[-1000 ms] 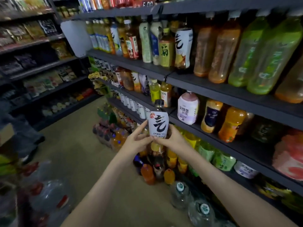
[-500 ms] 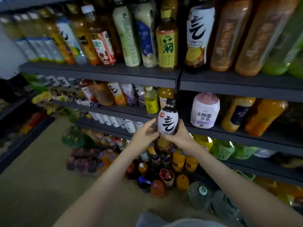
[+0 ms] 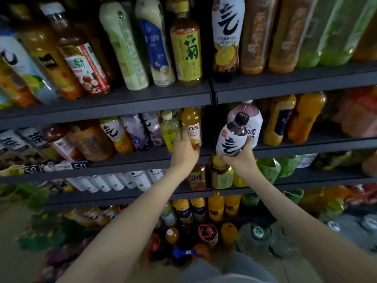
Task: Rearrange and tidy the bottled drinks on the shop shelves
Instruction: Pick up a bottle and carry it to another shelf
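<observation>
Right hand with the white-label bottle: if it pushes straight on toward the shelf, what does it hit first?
Probably the pink-and-white bottle standing right behind the white-label bottle in the right hand. The two bottles overlap in the head view, so contact looks near, though depth is unclear.

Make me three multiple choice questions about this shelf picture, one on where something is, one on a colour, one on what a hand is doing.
1. Where is the dark plastic bottle with the white calligraphy label?
A. lying on the floor
B. in the right hand, off the shelf
C. standing on the top shelf

2. What colour is that bottle's cap?
A. black
B. yellow
C. white

3. What is the left hand doing?
A. hanging free
B. resting flat on a shelf edge
C. gripping the orange juice bottle marked 100%

Answers: 1 B, the hand wraps its lower half before the middle shelf. 2 A, the cap is black. 3 C, fingers curl around the bottle.
</observation>
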Tool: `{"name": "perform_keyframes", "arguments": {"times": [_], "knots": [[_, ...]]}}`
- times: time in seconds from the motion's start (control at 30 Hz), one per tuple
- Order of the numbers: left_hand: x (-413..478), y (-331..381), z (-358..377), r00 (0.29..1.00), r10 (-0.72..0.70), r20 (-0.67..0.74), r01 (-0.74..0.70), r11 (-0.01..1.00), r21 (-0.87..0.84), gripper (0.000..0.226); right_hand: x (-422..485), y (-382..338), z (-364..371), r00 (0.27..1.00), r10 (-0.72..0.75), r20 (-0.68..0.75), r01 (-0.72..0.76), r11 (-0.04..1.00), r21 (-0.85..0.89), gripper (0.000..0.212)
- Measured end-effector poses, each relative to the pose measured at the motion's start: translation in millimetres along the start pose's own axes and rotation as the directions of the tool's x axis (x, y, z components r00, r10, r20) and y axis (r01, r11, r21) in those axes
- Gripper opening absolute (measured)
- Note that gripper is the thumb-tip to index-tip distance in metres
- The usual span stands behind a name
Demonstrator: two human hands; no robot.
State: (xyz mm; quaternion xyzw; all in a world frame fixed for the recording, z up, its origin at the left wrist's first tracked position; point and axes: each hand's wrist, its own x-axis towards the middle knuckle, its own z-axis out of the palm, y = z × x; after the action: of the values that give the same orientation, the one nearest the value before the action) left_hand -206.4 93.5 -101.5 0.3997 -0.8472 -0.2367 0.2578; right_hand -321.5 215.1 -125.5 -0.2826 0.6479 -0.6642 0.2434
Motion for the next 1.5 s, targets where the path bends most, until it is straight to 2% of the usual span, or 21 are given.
{"name": "perform_keyframes", "arguments": {"times": [0.13, 0.27, 0.37, 0.47, 0.53, 0.63, 0.83, 0.9, 1.03, 1.2, 1.3, 1.4, 1.5], "knots": [[31, -3, 23, 0.991, 0.086, -0.099, -0.088, 0.996, -0.01, 0.078, 8, 17, 7, 0.991, -0.105, -0.086, 0.109, 0.993, 0.043, 0.072], [56, 3, 41, 0.991, 0.004, -0.134, 0.007, 0.997, 0.078, 0.087, 13, 27, 12, 0.981, -0.171, -0.091, 0.178, 0.981, 0.071, 0.07], [69, 6, 49, 0.984, -0.063, -0.164, 0.079, 0.993, 0.092, 0.085, 16, 33, 12, 0.982, -0.178, -0.063, 0.182, 0.982, 0.06, 0.07], [75, 7, 49, 0.963, -0.053, -0.263, 0.118, 0.964, 0.237, 0.079, 19, 35, 12, 0.984, -0.168, -0.063, 0.171, 0.984, 0.049, 0.072], [73, 10, 47, 0.962, -0.098, -0.255, 0.142, 0.977, 0.16, 0.072, 21, 33, 13, 0.984, -0.169, -0.06, 0.172, 0.984, 0.042, 0.07], [70, 10, 50, 0.961, -0.138, -0.238, 0.131, 0.99, -0.046, 0.062, 22, 29, 16, 0.983, -0.173, -0.069, 0.175, 0.984, 0.028, 0.069], [30, -13, 43, 0.974, 0.017, -0.228, -0.081, 0.959, -0.273, 0.066, 23, 33, 26, 0.973, -0.218, -0.076, 0.222, 0.974, 0.041, 0.069], [15, -26, 33, 0.97, -0.007, -0.245, -0.079, 0.937, -0.339, 0.068, 27, 39, 30, 0.972, -0.221, -0.077, 0.224, 0.974, 0.035, 0.072], [7, -50, -9, 0.979, -0.001, -0.204, -0.078, 0.923, -0.377, 0.069, 41, 38, 40, 0.975, -0.213, -0.055, 0.213, 0.977, -0.01, 0.074], [-8, -75, -44, 0.962, -0.131, -0.24, -0.018, 0.844, -0.535, 0.067, 65, 37, 57, 0.985, -0.172, 0.032, 0.174, 0.983, -0.066, 0.078], [-12, -82, -55, 0.953, -0.194, -0.232, 0.007, 0.781, -0.624, 0.064, 83, 34, 65, 0.981, -0.159, 0.109, 0.178, 0.963, -0.2, 0.08], [-7, -85, -68, 0.972, -0.182, -0.147, 0.052, 0.783, -0.62, 0.065, 101, 28, 72, 0.969, -0.155, 0.191, 0.212, 0.92, -0.329, 0.08], [0, -83, -77, 0.982, -0.173, -0.072, 0.101, 0.814, -0.572, 0.065, 115, 29, 78, 0.974, -0.126, 0.19, 0.19, 0.906, -0.377, 0.078]]}}
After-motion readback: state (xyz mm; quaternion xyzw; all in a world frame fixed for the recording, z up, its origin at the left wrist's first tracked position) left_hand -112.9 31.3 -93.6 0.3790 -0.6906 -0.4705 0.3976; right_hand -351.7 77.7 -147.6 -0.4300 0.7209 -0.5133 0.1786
